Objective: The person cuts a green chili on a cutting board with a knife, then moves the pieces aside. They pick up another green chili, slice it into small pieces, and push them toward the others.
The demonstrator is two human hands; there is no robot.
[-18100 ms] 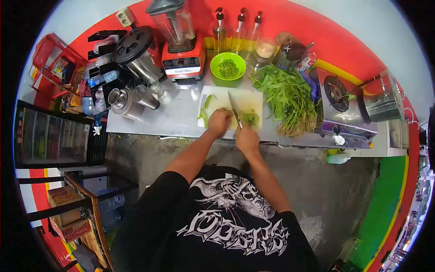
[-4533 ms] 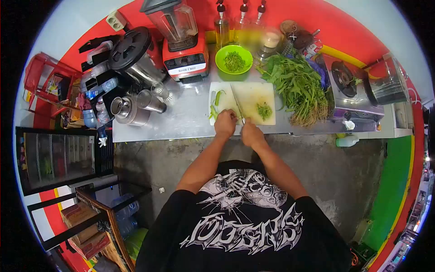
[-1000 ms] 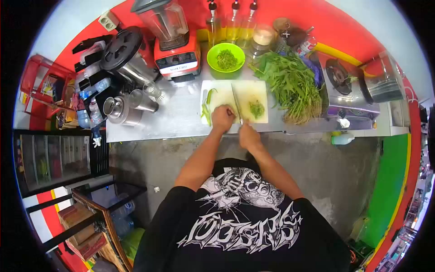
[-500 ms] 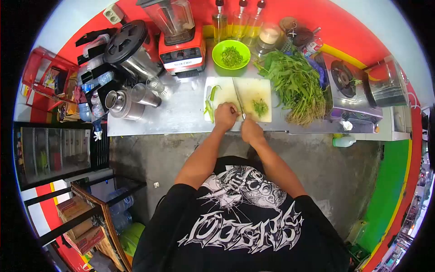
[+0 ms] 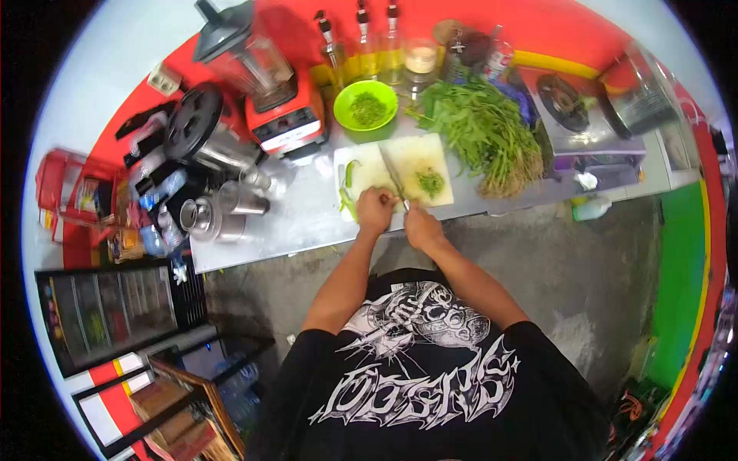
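My right hand is wrapped round the handle of a knife, whose blade points away across the white cutting board. Close beside the blade, at the board's near edge, my left hand has its fingers curled and pressed together; what they pinch is hidden. To the left of that hand lie a few long green chillies. Right of the knife is a small heap of chopped green pieces. Behind the board stands a lime-green bowl with more chopped greens in it.
A big bunch of leafy greens with roots lies right of the board, before a stove. Leftward stand a red blender and steel containers. Pump bottles and a jar line the back wall.
The whole view has tilted and shifted as my head turned. Both hands stay at the board's near edge, the knife still in my right hand. The chopped heap looks much the same.
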